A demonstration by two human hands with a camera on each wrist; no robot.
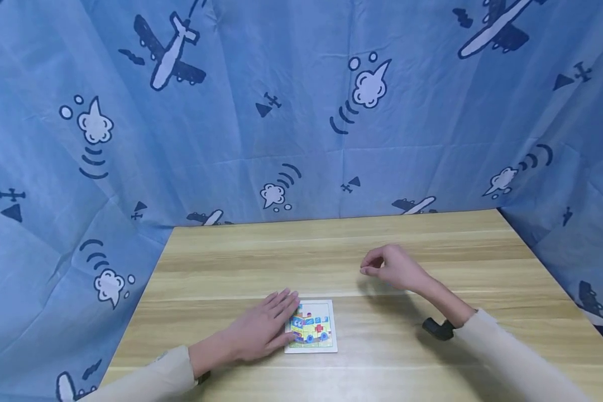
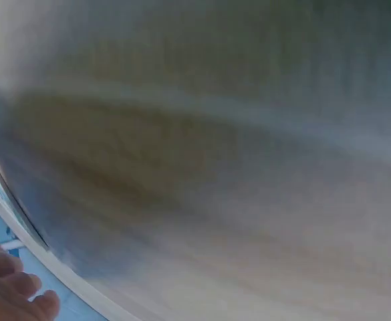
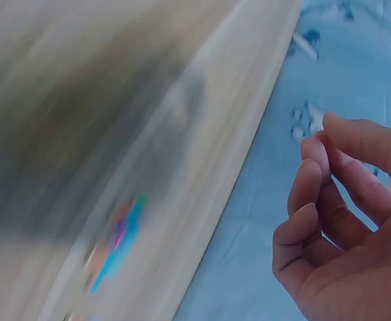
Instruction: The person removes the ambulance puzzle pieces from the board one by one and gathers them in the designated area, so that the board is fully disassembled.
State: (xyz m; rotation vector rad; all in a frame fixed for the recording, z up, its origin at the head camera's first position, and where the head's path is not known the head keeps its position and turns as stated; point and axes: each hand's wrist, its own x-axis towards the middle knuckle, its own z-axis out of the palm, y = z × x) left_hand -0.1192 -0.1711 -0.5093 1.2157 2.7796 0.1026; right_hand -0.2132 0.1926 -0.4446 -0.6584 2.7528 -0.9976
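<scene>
A small square picture puzzle (image 1: 312, 329) in a white frame lies on the table, showing a smiling vehicle with a red cross. Across its left edge rests my left hand (image 1: 258, 329), palm down with fingers straight, covering part of that side. To the upper right of the puzzle, my right hand (image 1: 394, 268) hovers over the table, its fingers loosely bent and thumb close to the forefinger. In the right wrist view, nothing shows between the fingertips of the right hand (image 3: 349, 221). Only the fingers (image 2: 21, 284) of the left hand appear in the left wrist view.
The wooden table (image 1: 261, 262) has pale stripes along its length. Blue cloth (image 1: 301, 139) printed with planes and clouds hangs behind it and along both sides. A blurred, brightly coloured patch (image 3: 118, 241) lies on the tabletop in the right wrist view.
</scene>
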